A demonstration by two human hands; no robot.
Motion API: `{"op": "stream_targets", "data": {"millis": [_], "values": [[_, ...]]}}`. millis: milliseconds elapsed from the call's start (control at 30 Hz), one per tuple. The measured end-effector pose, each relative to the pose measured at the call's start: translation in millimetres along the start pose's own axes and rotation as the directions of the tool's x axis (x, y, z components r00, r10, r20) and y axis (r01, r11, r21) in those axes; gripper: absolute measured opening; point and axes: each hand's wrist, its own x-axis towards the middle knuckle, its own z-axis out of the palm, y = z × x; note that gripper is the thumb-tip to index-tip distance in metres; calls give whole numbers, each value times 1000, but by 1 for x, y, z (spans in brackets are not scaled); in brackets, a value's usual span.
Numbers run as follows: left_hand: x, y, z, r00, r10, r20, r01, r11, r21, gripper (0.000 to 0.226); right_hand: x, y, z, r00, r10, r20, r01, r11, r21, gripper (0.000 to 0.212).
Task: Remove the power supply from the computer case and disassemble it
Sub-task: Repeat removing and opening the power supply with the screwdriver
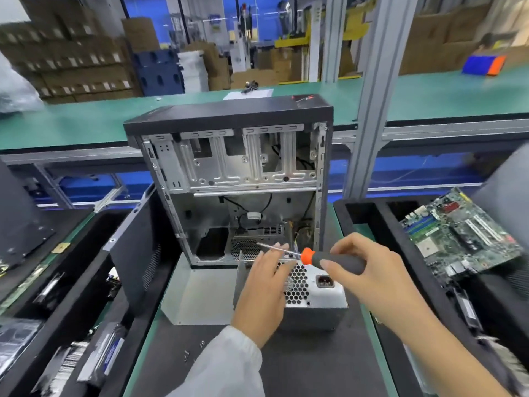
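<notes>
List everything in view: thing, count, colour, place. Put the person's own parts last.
computer case: one, black shell with bare silver frame, upright and open at the centre of the bench.
power supply: one, silver with a honeycomb grille, out of the case, on the black mat in front of it.
metal cover: one, silver, lying left of the power supply.
screwdriver: one, grey handle with orange collar, over the power supply.
loose screws: a few, silver, on the mat near the sleeve.
motherboard: one, green, in the black bin at right.
side panel: one, black, leaning left of the case.
cardboard boxes: many, brown, stacked behind.
left hand: rests on the power supply.
right hand: holds the screwdriver handle.
</notes>
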Motion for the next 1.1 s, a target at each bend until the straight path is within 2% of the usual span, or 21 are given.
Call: {"op": "stream_targets", "data": {"millis": [100, 233, 333, 400, 467, 600, 867, 1100], "values": [[8, 4, 10, 995, -77, 63, 88, 977, -194, 54, 0, -11, -13, 986, -52, -158, 54, 998, 9, 18], [9, -1, 23, 998, -55, -13, 53, 988, -148, 41, 1, -17, -25, 958, -51, -283, 85, 990, 111, 26], [8, -4, 21, 998, -54, -17, 50, 985, -166, 53, 1, -22, -28, 925, -83, -371, 163, 968, 191, 26], [8, -6, 19, 998, -54, 24, 57, 987, -148, 66, -1, -26, -27, 900, -134, -416, 211, 967, 145, 26], [8, -7, 18, 997, -73, 39, 79, 984, -161, 74, -1, -29, -26, 884, -197, -423, 246, 967, 65, 27], [6, -5, 18, 994, -104, 27, 108, 974, -199, 77, 0, -29, -22, 857, -298, -420, 303, 951, -57, 29], [3, 0, 17, 993, -121, 7, 120, 973, -198, 76, 0, -22, -14, 878, -332, -345, 306, 943, -130, 32], [4, 1, 16, 990, -136, 20, 138, 971, -195, 75, -1, -19, -14, 888, -327, -324, 308, 945, -112, 31]]}}
